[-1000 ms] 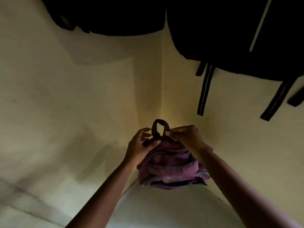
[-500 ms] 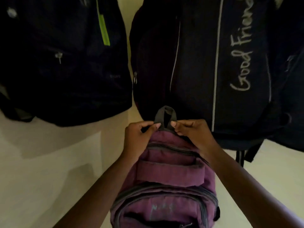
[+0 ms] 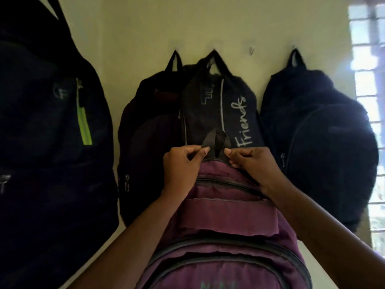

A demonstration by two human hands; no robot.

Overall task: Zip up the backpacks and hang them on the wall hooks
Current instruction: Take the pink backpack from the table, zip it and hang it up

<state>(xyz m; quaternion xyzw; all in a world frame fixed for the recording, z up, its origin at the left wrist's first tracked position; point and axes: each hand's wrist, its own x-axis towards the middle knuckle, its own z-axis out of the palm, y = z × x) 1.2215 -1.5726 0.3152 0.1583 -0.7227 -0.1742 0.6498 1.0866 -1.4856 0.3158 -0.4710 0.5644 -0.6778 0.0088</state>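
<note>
The purple backpack (image 3: 227,215) is held up in front of the wall (image 3: 135,28) and hangs below the fingers of both hands. The left hand (image 3: 181,167) pinches the left side of the carry loop (image 3: 215,140) between thumb and forefinger. The right hand (image 3: 253,165) has its fingers curled and clamped on the right foot of the same loop. So the loop stands open just above the fingertips, between the two hands.

The zip (image 3: 225,182) just under the fingers looks closed, and the lower zips also look closed as far as they show. The bottom of the bag is out of view, so I cannot be sure of all of them. I judge that the zipping of this bag is done.

Behind the fingers, four dark bags already hang on the wall. These are the big black bag (image 3: 52,142) far to the left of the left hand, the second black bag (image 3: 150,132), the bag with the word Friends (image 3: 220,105) directly behind the loop, and the dark blue bag (image 3: 316,142) beyond the right hand.

One free hook (image 3: 251,50) shows high above the right fingers, well apart from them. What is left, in my judgement, is to lift the loop up and over this hook and then let go.
</note>
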